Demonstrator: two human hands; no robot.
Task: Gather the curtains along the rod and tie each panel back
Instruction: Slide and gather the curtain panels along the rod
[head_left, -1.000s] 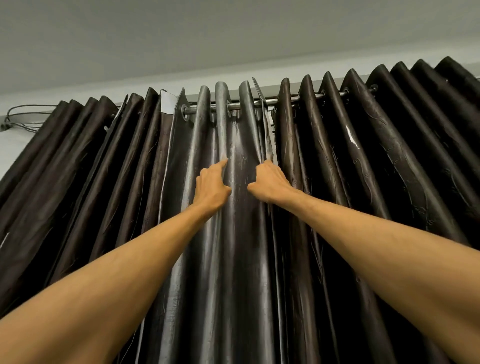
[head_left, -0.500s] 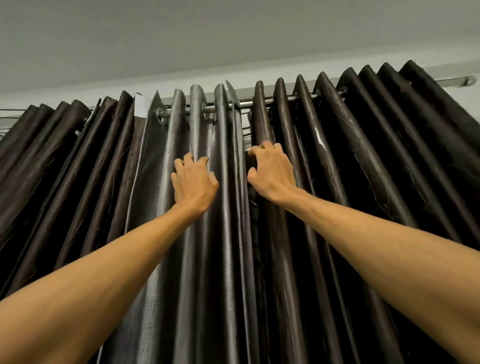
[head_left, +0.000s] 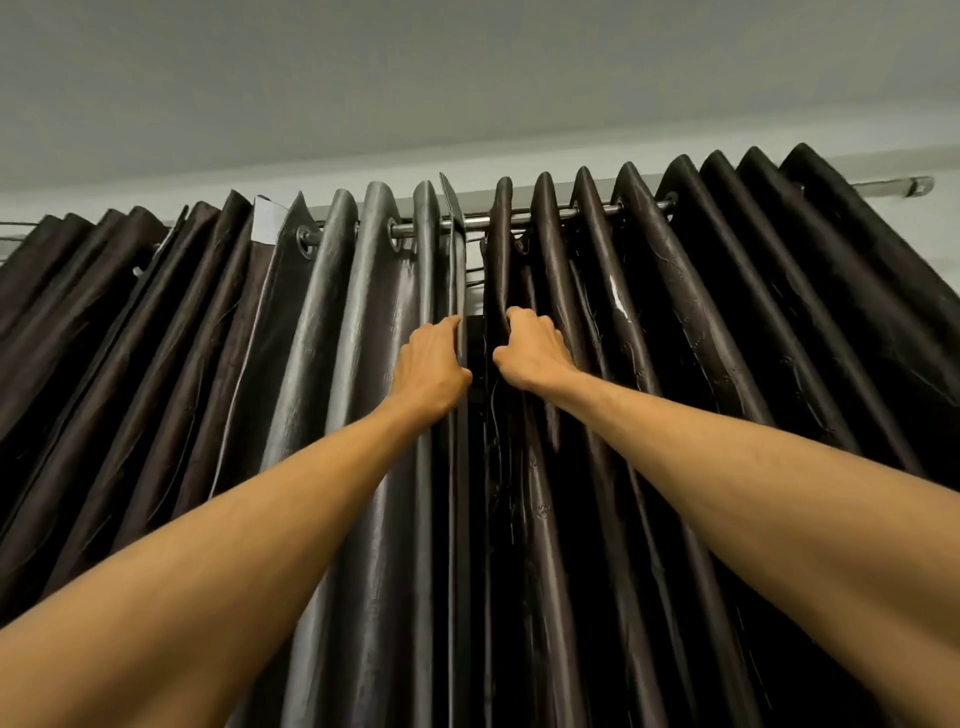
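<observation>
The left hand (head_left: 431, 366) has its fingers curled round the inner edge of the left curtain (head_left: 358, 338), and the right hand (head_left: 532, 349), just beside it, grips the inner edge of the right curtain (head_left: 649, 312). A narrow dark gap shows between the two edges. Both pleated dark curtains hang by rings from the metal rod (head_left: 470, 223) above the hands, under the grey ceiling (head_left: 467, 78).

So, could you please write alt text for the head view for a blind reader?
The left hand grips the inner edge of the left curtain panel and the right hand that of the right curtain panel, below the metal rod. Both are dark, pleated.
</observation>
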